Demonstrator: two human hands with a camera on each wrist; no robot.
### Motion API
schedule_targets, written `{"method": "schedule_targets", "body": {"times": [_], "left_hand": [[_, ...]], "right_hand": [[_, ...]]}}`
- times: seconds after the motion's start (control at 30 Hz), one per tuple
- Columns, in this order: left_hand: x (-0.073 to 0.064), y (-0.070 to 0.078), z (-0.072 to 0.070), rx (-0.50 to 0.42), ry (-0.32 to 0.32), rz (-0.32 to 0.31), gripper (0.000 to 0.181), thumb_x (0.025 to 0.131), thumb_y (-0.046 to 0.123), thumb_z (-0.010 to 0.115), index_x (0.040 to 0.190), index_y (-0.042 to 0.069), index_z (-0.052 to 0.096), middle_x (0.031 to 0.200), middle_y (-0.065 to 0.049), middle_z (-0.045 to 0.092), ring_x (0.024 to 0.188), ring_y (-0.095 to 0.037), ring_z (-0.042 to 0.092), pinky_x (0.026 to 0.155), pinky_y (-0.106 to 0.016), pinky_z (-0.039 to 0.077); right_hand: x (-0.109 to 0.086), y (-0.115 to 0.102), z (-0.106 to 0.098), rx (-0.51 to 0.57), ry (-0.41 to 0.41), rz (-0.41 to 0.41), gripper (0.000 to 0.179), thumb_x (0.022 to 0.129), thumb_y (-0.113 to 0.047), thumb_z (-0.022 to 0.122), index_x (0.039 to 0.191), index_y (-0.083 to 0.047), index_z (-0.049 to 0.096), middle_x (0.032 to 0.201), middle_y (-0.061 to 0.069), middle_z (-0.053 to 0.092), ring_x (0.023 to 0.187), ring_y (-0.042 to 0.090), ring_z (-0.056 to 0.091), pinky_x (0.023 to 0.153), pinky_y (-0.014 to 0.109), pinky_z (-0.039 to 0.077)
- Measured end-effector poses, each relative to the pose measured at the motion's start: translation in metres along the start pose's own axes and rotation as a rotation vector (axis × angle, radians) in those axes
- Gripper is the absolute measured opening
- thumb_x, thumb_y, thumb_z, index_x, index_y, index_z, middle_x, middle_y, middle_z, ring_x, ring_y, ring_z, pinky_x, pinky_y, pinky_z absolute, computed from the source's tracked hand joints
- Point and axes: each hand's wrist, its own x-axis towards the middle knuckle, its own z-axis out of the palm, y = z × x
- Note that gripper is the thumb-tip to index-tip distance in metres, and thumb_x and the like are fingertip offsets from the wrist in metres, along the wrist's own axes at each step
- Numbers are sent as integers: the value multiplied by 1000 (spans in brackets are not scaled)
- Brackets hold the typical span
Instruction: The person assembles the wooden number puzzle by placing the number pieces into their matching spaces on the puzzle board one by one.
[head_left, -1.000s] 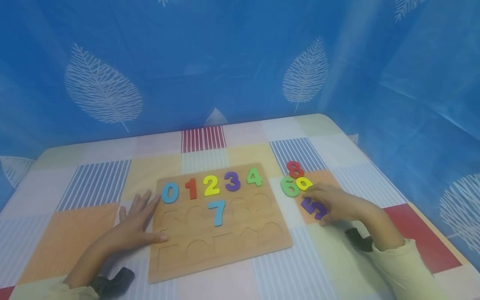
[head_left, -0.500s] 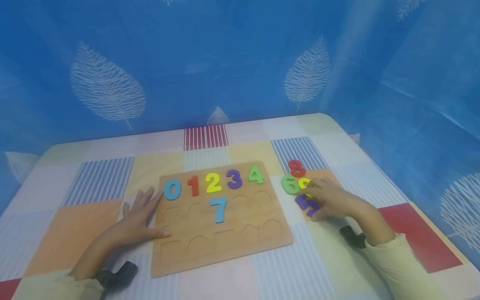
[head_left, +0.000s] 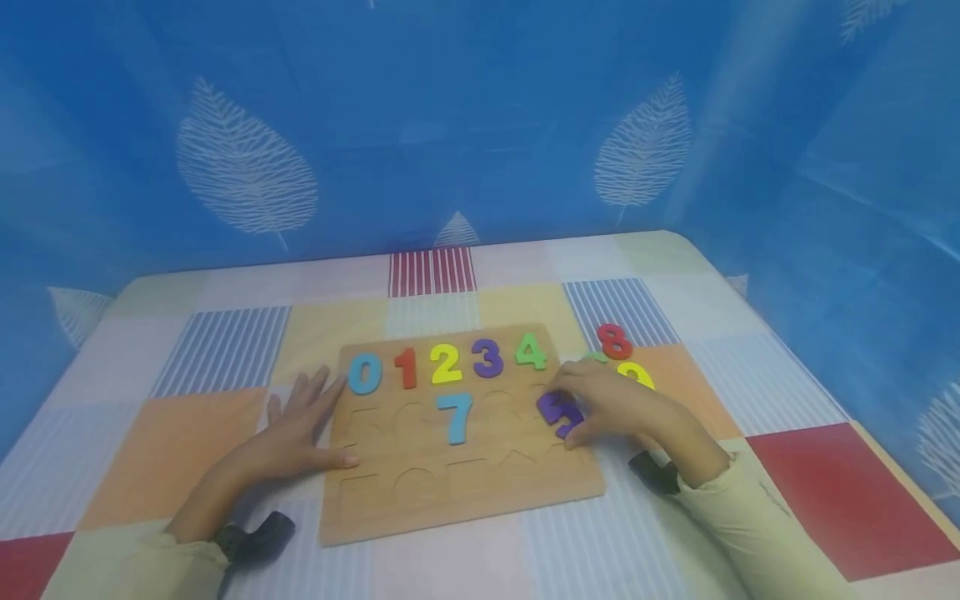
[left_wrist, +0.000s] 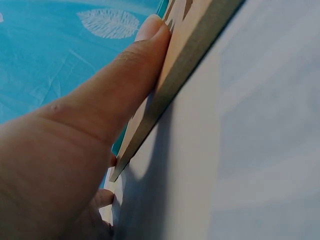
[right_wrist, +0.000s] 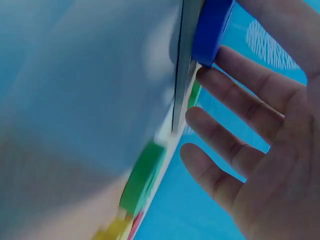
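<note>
Purple 5 (head_left: 553,408) is pinched btwn thumb & fingers of R hand (head_left: 611,402), at R end of the wooden board's (head_left: 465,518) mid row; can't tell if it touches the wood. L hand (head_left: 291,440), well apart from R, has fingers spread along board's L edge w/ thumb resting on top. Blue 0 (head_left: 354,375), red 1 (head_left: 407,369), yellow 2 (head_left: 447,377), purple 3 (head_left: 489,357) & green 4 (head_left: 531,358) sit in top row, blue 7 (head_left: 457,423) in mid row, while red 8 (head_left: 613,341), yellow 9 (head_left: 634,367) & a green pc (head_left: 597,357), mostly hidden by R hand in head view, lie on patchwork-covered surface (head_left: 450,575) R of board.
</note>
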Motion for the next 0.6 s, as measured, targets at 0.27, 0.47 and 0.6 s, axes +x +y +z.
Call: {"method": "schedule_targets", "body": {"times": [0.27,0.47,0.6], "left_hand": [[0,2,-1,-8,-3,-11,108,67,56,71,146,8,15,150,-28,-3,134,-50,-14,95,-71,-18],[0,2,-1,-11,-6,-11,109,67,57,70,147,9,14,150,-26,-4,134,-50,-14,94,-70,-18],[1,1,0,0,-10,-19,110,67,59,69,147,9,13,151,-26,-4,134,-50,-15,95,-70,-18]], "right_hand": [[23,-20,1,-15,-14,19,57,63,-40,80,110,-14,62,100,-7,58,93,11,48,84,31,45],[42,-32,-2,-5,-12,12,61,62,-43,80,110,-11,61,94,-6,55,86,10,47,76,27,45],[52,-38,-2,2,-30,25,63,62,-45,80,111,-10,61,94,-6,54,86,10,48,76,27,45]]}}
